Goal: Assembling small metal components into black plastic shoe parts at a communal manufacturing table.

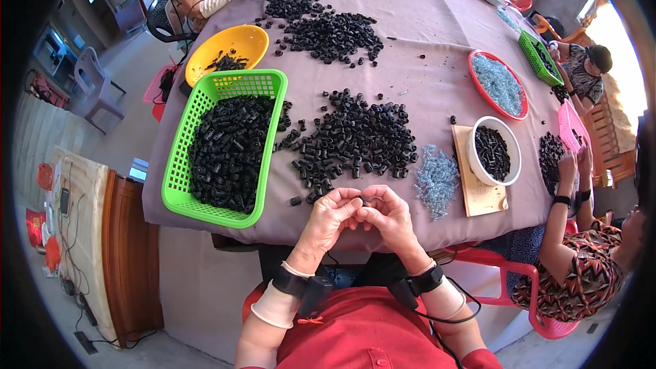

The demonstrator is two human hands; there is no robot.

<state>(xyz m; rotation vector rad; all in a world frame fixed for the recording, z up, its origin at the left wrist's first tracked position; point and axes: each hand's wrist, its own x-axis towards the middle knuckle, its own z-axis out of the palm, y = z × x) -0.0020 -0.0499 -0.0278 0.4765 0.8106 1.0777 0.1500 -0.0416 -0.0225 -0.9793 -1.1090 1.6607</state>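
Both hands meet right at the near table edge, fingertips pinched together around one tiny black part (363, 201). The left hand (330, 219) and right hand (389, 217) are both curled closed on it, and it's mostly hidden by the fingers, so all I can tell is that it's small, dark and stubby.

Just past the hands there's a big loose pile of black parts (355, 140) on the grey tablecloth (424, 61), little short tube-like pieces, way too many to count. Right beside it sits a small heap of clear bluish springs (436, 179).

Containers: one green mesh basket (179, 184) on the left, loaded with the same black pieces. One white bowl (471, 157) on the right, standing on a tan board (478, 198), with black bits inside. Further back, one yellow bowl (239, 39) holding just a few black bits, and a red dish (476, 82) full of the bluish springs. A second black pile (328, 31) spreads across the far half of the table.

Three other people sit around the table.
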